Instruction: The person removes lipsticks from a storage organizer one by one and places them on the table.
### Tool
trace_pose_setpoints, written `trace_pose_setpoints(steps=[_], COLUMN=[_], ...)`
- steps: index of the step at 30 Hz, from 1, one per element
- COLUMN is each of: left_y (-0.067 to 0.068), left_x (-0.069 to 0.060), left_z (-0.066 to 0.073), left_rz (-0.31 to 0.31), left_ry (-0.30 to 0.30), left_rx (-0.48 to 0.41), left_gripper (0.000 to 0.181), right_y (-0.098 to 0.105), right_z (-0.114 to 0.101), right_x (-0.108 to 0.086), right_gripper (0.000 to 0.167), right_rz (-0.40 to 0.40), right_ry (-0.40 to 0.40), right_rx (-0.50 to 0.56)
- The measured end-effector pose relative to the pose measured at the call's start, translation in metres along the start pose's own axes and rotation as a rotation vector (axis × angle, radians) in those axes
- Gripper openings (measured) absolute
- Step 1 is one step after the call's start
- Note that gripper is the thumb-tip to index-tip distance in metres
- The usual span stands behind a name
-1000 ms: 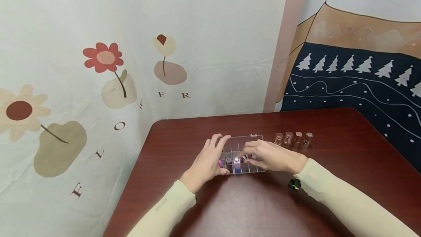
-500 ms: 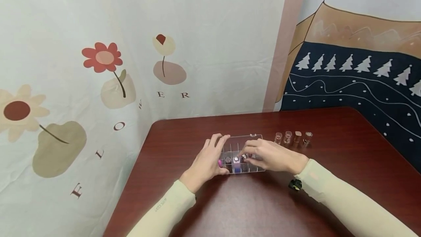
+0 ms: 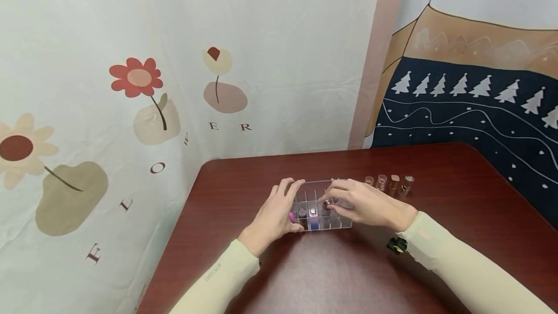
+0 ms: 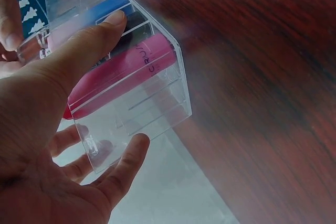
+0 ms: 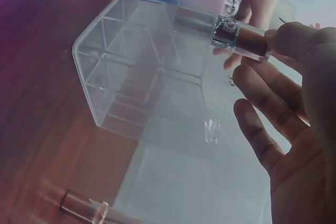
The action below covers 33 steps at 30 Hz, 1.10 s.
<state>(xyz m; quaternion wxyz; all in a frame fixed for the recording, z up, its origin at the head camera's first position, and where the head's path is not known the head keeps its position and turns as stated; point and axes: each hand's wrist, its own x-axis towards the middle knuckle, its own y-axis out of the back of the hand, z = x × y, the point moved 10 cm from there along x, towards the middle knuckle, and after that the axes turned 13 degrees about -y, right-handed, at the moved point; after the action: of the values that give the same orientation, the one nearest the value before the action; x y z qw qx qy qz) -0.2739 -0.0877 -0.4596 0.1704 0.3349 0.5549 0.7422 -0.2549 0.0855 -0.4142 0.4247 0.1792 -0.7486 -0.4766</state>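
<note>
A clear compartmented organizer (image 3: 335, 226) stands on the table. My left hand (image 3: 272, 212) grips its left side, the thumb over the front and the fingers round the far side. Inside are a pink tube (image 4: 126, 74), a blue-and-pink tube (image 3: 313, 219) and a dark-topped tube (image 3: 302, 213). My right hand (image 3: 366, 202) pinches the dark, clear-ended part of a lipstick tube (image 5: 252, 43) between thumb and fingers. That tube has a silvery band; its other end lies at or within a compartment. In the head view the right fingers partly hide it.
Several small tubes stand in a row behind my right hand, among them a clear one (image 3: 381, 182), a brown one (image 3: 394, 184) and a silvery-topped one (image 3: 407, 184). The table (image 3: 244, 188) meets printed cloth hangings (image 3: 283, 110) at the back.
My right hand has shifted slightly right and up, and the lipstick tube has risen with it from its place beside the blue-and-pink tube. The left hand holds still.
</note>
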Motion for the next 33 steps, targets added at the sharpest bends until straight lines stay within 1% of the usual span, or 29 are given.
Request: trace_pose_setpoints(steps=[5,13,23,29,33], left_y=[0.000,0.000,0.001,0.002,0.001], left_x=[0.000,-0.001,-0.001,-0.001,-0.001], left_z=[0.001,0.001,0.001,0.002,0.002], left_rz=[0.001,0.007,0.012,0.021,0.019], left_ry=[-0.001,-0.002,-0.004,-0.008,-0.003], left_rx=[-0.004,-0.003,-0.009,-0.009,-0.013], left_gripper=[0.129,0.129,0.129,0.128,0.129], right_y=[0.010,0.026,0.043,0.053,0.061], right_z=[0.002,0.008,0.014,0.021,0.026], right_x=[-0.002,-0.006,-0.013,-0.020,-0.024], right_gripper=[0.030,0.035,0.040,0.042,0.042], right_rz=[0.020,0.047,0.105,0.127,0.156], right_ry=[-0.025,-0.049,-0.039,-0.068,-0.072], right_rx=[-0.014,0.000,0.011,0.015,0.032])
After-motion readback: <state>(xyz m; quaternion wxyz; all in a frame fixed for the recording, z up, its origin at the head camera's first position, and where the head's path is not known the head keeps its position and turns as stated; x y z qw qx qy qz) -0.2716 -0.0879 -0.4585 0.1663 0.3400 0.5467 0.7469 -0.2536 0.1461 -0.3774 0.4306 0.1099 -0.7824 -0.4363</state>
